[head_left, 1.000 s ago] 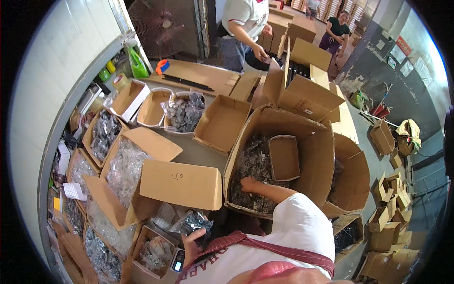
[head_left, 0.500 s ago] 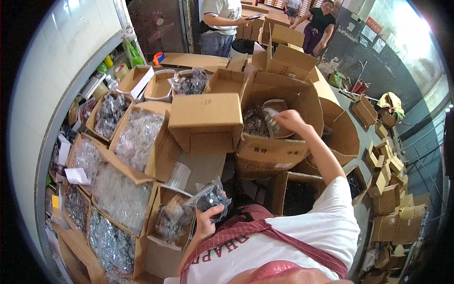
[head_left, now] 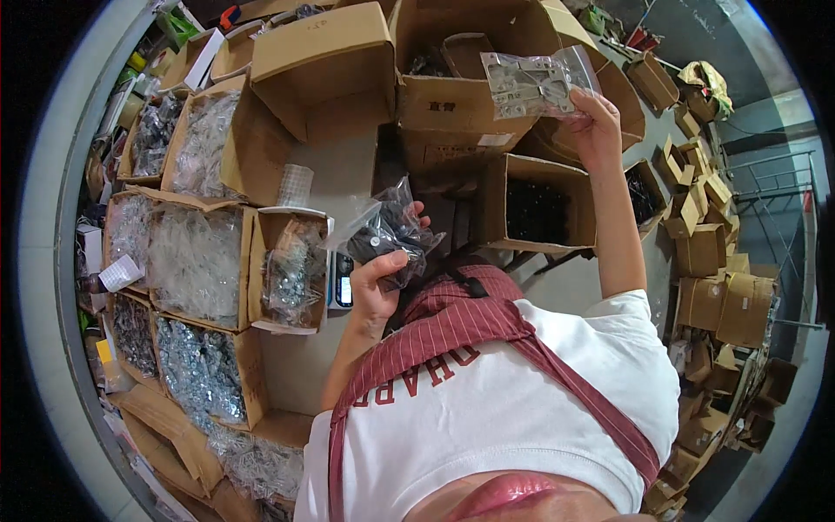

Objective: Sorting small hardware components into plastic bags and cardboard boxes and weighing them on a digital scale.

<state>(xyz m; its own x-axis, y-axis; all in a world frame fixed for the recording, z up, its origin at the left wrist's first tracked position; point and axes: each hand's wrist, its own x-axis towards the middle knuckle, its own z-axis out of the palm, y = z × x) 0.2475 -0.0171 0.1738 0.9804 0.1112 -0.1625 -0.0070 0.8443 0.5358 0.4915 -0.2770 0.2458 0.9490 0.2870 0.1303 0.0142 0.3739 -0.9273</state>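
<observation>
My left hand (head_left: 379, 280) is closed around a clear plastic bag of black parts (head_left: 390, 233), held in front of my apron. Out to the right, my right hand (head_left: 595, 122) pinches a clear bag of flat metal pieces (head_left: 532, 85) by its edge. That bag hangs in front of the large open carton (head_left: 452, 109), which has a smaller box (head_left: 465, 54) inside. Beside my left hand, a small box of bagged hardware (head_left: 296, 270) rests on a scale (head_left: 344, 291) with a lit display.
Open cartons of clear bags (head_left: 196, 265) and small metal parts (head_left: 200, 370) crowd the left side. An upturned-looking carton (head_left: 322, 52) stands at the back. A box of black pieces (head_left: 537, 209) sits right of centre. Stacked empty cartons (head_left: 726, 304) line the far right.
My right hand has come out of the large carton with the bag of metal pieces and moved right. My left hand keeps its bag. The view has tilted down, and the people have left the frame.
</observation>
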